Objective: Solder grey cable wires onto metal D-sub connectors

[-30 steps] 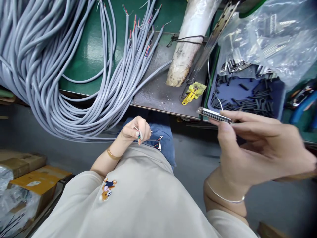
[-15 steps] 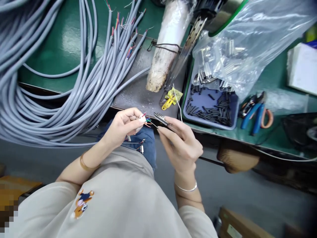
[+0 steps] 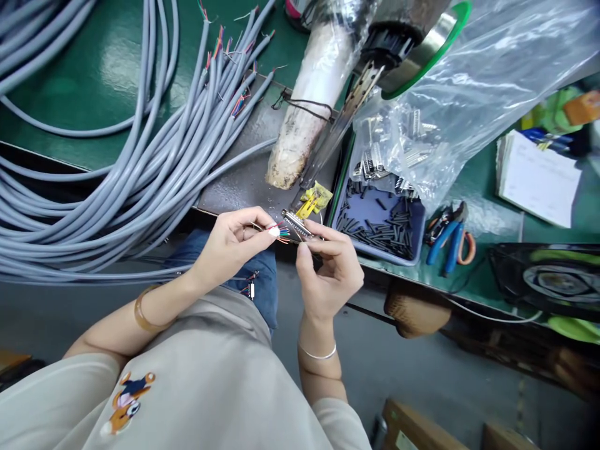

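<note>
Between thumb and fingers, my left hand (image 3: pixel 234 240) pinches the stripped end of a cable, and its thin coloured wires (image 3: pixel 284 233) fan out to the right. My right hand (image 3: pixel 330 262) grips a metal multi-pin connector (image 3: pixel 296 223) by its right end, its row of pins facing the wires. Wire tips and connector are very close; whether they touch I cannot tell. Just beyond the connector lies a yellow plastic piece (image 3: pixel 307 206). On my lap rest small connectors (image 3: pixel 252 290) with wires attached.
Grey cables (image 3: pixel 154 169) cover the bench's left side. A wrapped white tube (image 3: pixel 300 119) and a solder spool (image 3: pixel 429 53) stand at the back. A blue bin (image 3: pixel 419 240) holds black sleeves and bagged connectors. Blue-handled cutters (image 3: pixel 452 247) and a paper stack (image 3: pixel 539 178) lie right.
My view has shifted rightward. My right hand has turned, bringing the connector closer to the coloured wires. My left hand keeps its pinch on the cable end.
</note>
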Demonstrator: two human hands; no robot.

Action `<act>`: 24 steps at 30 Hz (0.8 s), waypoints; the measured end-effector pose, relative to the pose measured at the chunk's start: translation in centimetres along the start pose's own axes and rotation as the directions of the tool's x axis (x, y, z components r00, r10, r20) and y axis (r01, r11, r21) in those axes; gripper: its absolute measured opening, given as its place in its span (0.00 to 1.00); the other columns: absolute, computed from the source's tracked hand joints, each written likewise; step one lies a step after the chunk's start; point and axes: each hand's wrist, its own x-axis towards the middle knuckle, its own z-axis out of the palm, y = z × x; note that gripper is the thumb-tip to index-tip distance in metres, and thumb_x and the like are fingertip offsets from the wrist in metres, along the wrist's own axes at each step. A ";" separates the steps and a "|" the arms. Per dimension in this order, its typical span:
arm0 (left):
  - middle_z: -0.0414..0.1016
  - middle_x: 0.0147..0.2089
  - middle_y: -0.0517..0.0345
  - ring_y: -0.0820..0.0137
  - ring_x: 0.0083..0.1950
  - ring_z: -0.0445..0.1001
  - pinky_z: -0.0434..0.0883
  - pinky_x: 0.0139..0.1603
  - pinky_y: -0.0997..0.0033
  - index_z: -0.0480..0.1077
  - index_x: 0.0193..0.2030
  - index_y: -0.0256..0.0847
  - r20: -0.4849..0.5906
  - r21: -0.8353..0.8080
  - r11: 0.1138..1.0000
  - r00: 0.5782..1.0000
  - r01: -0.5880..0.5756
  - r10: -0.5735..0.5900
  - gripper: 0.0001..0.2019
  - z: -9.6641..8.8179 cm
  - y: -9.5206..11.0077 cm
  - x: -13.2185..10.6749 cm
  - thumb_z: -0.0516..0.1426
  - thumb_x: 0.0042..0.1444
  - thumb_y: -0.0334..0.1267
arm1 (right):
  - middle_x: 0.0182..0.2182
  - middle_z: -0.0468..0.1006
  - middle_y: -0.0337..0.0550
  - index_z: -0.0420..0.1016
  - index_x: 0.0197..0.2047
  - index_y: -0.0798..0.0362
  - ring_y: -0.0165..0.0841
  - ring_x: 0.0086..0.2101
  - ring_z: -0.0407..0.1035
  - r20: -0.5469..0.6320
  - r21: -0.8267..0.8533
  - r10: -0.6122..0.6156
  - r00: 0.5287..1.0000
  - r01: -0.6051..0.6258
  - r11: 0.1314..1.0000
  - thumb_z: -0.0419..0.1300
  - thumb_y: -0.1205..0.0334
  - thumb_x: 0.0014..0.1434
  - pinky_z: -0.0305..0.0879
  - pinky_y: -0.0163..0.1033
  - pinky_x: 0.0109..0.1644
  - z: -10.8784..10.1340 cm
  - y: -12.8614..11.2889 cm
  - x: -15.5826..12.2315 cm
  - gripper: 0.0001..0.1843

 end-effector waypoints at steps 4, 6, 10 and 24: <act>0.77 0.32 0.58 0.84 0.20 0.59 0.57 0.18 0.80 0.75 0.28 0.35 -0.040 0.032 0.999 0.999 -0.035 0.037 0.07 0.1 0.1 0.2 0.67 0.52 0.35 | 0.46 0.85 0.44 0.75 0.39 0.49 0.36 0.47 0.80 0.038 0.053 0.025 0.999 -0.027 0.998 0.64 0.71 0.61 0.79 0.44 0.49 0.5 0.5 0.0 0.06; 0.79 0.32 0.57 0.84 0.19 0.59 0.56 0.17 0.81 0.74 0.27 0.35 -0.062 0.057 0.998 0.997 -0.036 0.040 0.07 0.3 0.3 0.4 0.66 0.52 0.34 | 0.47 0.84 0.44 0.74 0.39 0.49 0.36 0.48 0.80 0.043 0.056 0.002 0.999 -0.004 0.998 0.64 0.71 0.61 0.79 0.43 0.50 0.6 0.5 0.0 0.07; 0.79 0.31 0.57 0.85 0.18 0.58 0.54 0.16 0.82 0.73 0.26 0.36 -0.099 0.079 0.996 0.994 -0.039 0.046 0.07 0.6 0.5 0.7 0.65 0.51 0.33 | 0.49 0.84 0.44 0.73 0.39 0.49 0.36 0.48 0.80 0.038 0.057 -0.050 0.998 0.048 0.997 0.64 0.74 0.59 0.81 0.43 0.51 0.6 0.5 0.3 0.09; 0.80 0.33 0.57 0.82 0.22 0.65 0.63 0.20 0.82 0.72 0.24 0.36 -0.070 0.074 0.995 0.994 -0.074 0.079 0.06 0.7 0.7 1.2 0.63 0.49 0.30 | 0.47 0.84 0.43 0.74 0.38 0.49 0.35 0.45 0.81 0.010 -0.017 -0.148 0.989 0.148 0.989 0.65 0.74 0.58 0.81 0.42 0.47 0.4 0.5 1.3 0.10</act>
